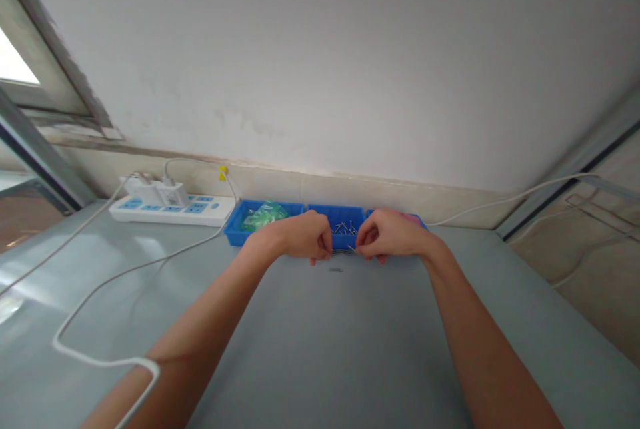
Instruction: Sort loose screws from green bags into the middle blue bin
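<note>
My left hand (309, 237) is closed in a pinch in front of the blue bins. Whatever it may hold is hidden by its fingers. Facing it, my right hand (387, 235) pinches a thin silver metal piece (352, 249) whose end sticks out towards the left. Behind and between the hands stands the middle blue bin (336, 209), with several thin metal pieces (343, 227) like pins or screws lying loose inside. Other slim metal pieces (341, 253) lie on the table at the bin's front. A single small metal piece (336, 269) rests nearer to me.
The left blue bin (239, 237) holds green plastic bags (265, 214). A right blue bin with something pink (413, 218) is mostly covered by my right hand. A white power strip (210, 217) stands against the wall, and a white cable (120, 271) crosses the grey table (360, 355).
</note>
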{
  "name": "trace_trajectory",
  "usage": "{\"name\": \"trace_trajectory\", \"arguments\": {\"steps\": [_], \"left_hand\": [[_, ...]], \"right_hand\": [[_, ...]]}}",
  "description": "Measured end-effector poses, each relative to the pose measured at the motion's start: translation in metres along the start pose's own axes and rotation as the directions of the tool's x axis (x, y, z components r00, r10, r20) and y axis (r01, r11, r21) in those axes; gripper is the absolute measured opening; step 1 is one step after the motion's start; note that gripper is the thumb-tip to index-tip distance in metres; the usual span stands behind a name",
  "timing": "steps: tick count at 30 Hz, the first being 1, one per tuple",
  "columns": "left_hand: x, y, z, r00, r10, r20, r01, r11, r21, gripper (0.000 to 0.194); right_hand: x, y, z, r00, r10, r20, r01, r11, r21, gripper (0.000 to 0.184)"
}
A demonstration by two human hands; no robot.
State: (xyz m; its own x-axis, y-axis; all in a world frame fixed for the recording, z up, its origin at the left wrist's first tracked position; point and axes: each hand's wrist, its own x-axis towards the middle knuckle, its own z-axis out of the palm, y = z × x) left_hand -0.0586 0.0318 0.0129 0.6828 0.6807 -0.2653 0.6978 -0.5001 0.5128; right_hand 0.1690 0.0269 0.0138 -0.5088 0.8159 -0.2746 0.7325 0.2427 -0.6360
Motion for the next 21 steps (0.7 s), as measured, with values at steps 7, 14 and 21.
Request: {"name": "trace_trajectory", "arguments": {"steps": [7,14,21], "left_hand": [[0.009,0.019,0.017,0.995,-0.097,0.029,0.089,0.974,0.21,0.018],[0.014,0.023,0.025,0.996,-0.082,0.018,0.075,0.97,0.23,0.016],[0.016,0.019,0.028,0.999,-0.003,0.046,-0.007,0.974,0.228,0.024]], "right_hand": [[-0.012,0.011,-0.016,0.992,-0.071,-0.101,0.092,0.972,0.217,0.025],[-0.019,0.005,-0.021,0.964,-0.075,-0.254,0.142,0.956,0.258,0.027],[-0.015,0.006,-0.018,0.929,-0.049,-0.366,0.147,0.958,0.245,0.026]]}}
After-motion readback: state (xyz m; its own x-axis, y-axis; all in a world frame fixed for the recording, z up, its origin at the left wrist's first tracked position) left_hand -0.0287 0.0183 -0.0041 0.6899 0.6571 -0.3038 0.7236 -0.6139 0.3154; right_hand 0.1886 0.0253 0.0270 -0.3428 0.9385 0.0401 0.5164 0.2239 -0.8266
